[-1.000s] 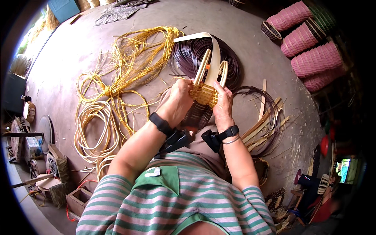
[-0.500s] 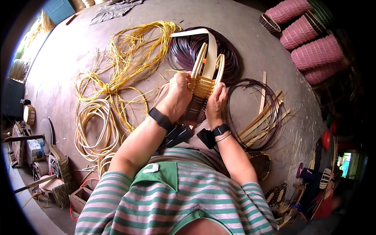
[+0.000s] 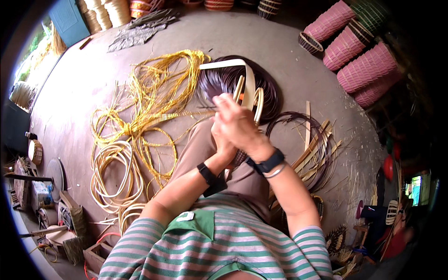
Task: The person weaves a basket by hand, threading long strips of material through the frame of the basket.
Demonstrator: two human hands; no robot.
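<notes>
My right hand is raised in front of me, and its fingertips pinch a thin dark strand that runs off to the left. My left hand lies just below and behind it, gripping a small woven basket piece that the hands mostly hide. Pale hoops and a broad cream strip of that piece rise above my fingers. Both wrists carry black bands. The piece rests over my lap.
A coil of dark purple strands lies on the floor beyond my hands, and yellow strands and pale coils lie to the left. Flat splints lie to the right. Pink woven baskets are stacked at upper right. Tools clutter the lower left.
My right hand has lifted from the side of the piece and crossed over the left hand, drawing a strand up. The yellow weave seen before is now hidden behind my hands.
</notes>
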